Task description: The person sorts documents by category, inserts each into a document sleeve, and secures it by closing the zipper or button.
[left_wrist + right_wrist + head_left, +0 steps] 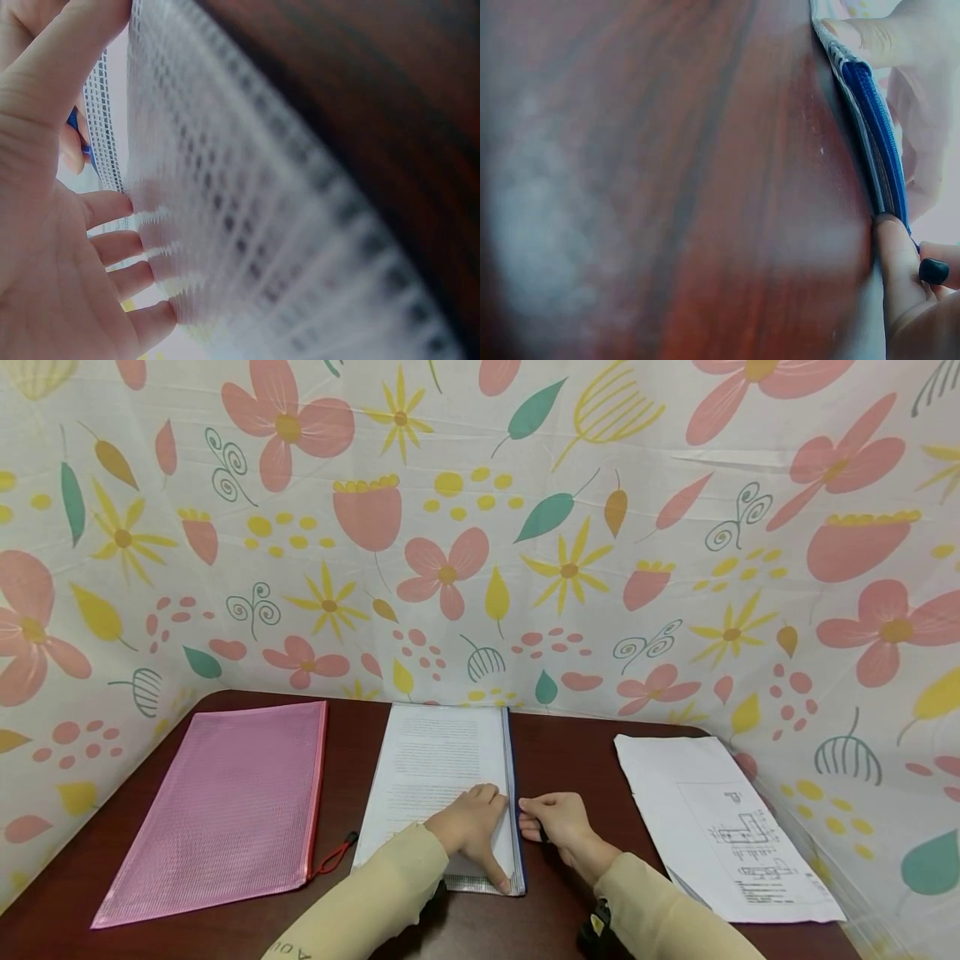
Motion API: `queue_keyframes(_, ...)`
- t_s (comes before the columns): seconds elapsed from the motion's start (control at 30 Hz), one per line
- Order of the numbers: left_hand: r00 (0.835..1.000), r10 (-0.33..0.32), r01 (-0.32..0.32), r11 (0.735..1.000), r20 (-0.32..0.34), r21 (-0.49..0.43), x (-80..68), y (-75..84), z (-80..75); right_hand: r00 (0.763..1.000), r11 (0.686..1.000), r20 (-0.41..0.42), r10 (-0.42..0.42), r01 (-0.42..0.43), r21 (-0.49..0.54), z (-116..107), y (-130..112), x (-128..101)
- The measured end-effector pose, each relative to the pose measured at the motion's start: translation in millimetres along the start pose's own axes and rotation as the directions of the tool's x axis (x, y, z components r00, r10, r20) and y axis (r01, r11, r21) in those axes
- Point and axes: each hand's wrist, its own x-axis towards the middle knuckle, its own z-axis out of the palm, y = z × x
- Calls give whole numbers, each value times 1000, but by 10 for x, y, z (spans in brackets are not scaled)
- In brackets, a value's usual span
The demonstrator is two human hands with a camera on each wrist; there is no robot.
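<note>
A clear mesh zipper pouch (431,743) with a blue zipper (881,127) along its right edge lies on the table, printed sheets showing through it. My left hand (472,822) rests on the pouch's lower right part, fingers spread and pressing its top, thumb toward the bottom corner. At the right edge, my right hand (558,822) pinches the zipper pull, which is mostly hidden by the fingers. A black cord toggle (934,271) sticks out between those fingers. In the left wrist view, the mesh (225,195) stands close beside the left fingertips (154,322).
A pink mesh pouch (232,802) with a red zipper and red cord (332,858) lies at the left. White sheets with a printed drawing (727,827) lie at the right. A flower-patterned curtain (450,527) rises behind the dark wooden table (577,735).
</note>
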Motion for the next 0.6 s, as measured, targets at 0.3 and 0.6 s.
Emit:
queue_keyframes(0.3, 1000, 0, 0, 1000, -2, -1, -15, 2, -4, 1000, 1000, -19, -11, 12, 6, 13, -9, 78)
queue_keyframes(0.6, 1000, 28, -28, 1000, -5, 0, -35, 60, -3, 999, 999, -44, -27, 29, 35, -16, -20, 145)
